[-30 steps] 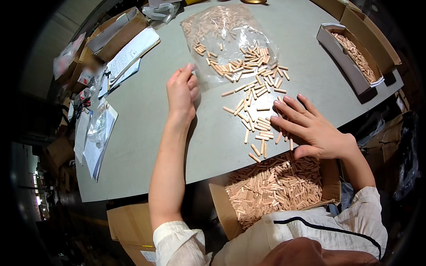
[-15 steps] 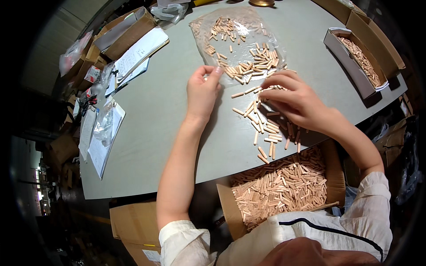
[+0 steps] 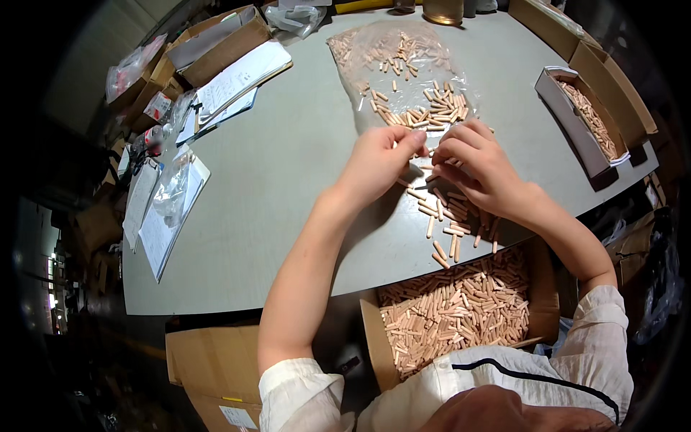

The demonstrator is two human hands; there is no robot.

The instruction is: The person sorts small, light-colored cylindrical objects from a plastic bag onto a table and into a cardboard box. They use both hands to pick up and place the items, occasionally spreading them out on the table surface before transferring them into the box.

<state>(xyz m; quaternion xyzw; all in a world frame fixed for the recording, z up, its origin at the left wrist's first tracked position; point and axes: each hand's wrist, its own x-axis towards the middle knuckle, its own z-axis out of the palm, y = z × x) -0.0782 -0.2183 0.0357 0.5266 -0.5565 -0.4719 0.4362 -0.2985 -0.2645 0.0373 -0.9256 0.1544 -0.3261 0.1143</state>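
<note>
Small wooden dowels (image 3: pixel 455 230) lie scattered on the grey table (image 3: pixel 245 209) between my hands and its near edge. My left hand (image 3: pixel 381 160) is closed in a pinch just above them; whatever lies between thumb and fingertips is too small to make out. Close beside it, my right hand (image 3: pixel 481 167) hovers over the dowels with its fingers curled together, and its grip is hidden. A clear plastic bag (image 3: pixel 367 79) lies flat beyond both hands, with more dowels in and on it. Below the table edge, a cardboard carton (image 3: pixel 374 333) is full of dowels.
At the right stands a long narrow box (image 3: pixel 568 129) of dowels, beside an open brown carton (image 3: pixel 612 90). Papers and a clipboard (image 3: pixel 241 75) lie at the left, near a cardboard box (image 3: pixel 223 54). A brass-coloured container (image 3: pixel 443 11) stands at the far edge.
My left hand has moved right, from the bag's near left corner to close beside my right hand. The right hand's fingers have curled inward. The whole view has shifted slightly.
</note>
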